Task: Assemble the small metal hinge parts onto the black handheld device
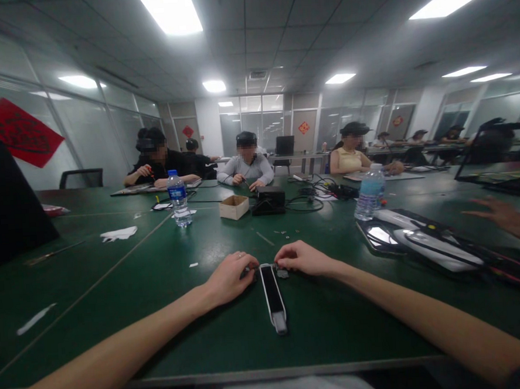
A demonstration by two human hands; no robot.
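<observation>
A long narrow black device with a white frame point(273, 296) lies lengthwise on the green table point(167, 264) in front of me. My left hand point(230, 277) rests at its far end on the left side, fingers curled and pinched against it. My right hand point(302, 257) is at the same far end on the right, fingers closed on a small grey part point(283, 273) beside the device's tip.
Two water bottles point(178, 198) point(369, 191), a small cardboard box point(234, 207), a black box with cables point(269, 200) and paper scraps point(119, 233) lie further out. Another person's hand point(501, 214) reaches over opened devices point(417, 240) at right. Several people sit across the table.
</observation>
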